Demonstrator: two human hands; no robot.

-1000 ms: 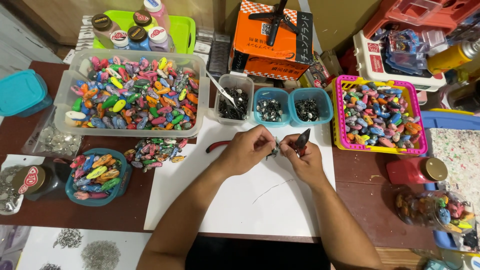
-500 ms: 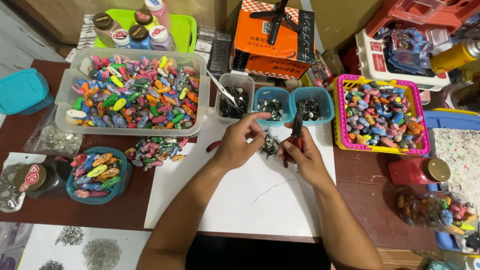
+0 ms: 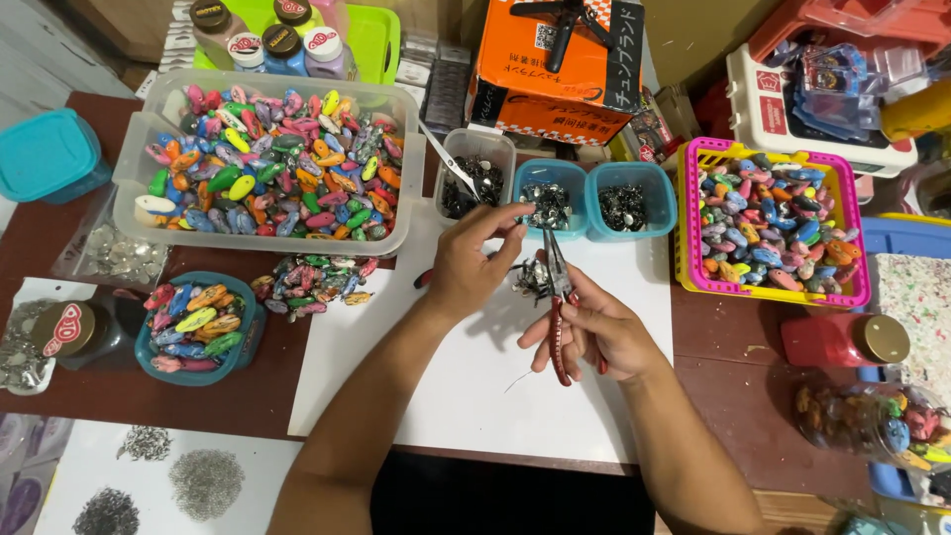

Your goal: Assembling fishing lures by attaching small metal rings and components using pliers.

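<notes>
From the head view, the left hand [image 3: 474, 266] pinched a small metal piece over the middle blue tub [image 3: 551, 201], while the right hand [image 3: 594, 332] gripped red-handled pliers [image 3: 558, 307]. A steady, short reach suited best; tubs crowded the bench's far edge, white paper [image 3: 466, 386] nearer lay open.

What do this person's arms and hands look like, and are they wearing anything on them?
Both arms are bare as far up as the picture shows: no sleeves, gloves, watch or bracelets. The left hand and the right hand show no rings that I can make out, and the nails look short and unpainted. No markings are visible on either forearm. Dark clothing shows at the bottom edge.
</notes>
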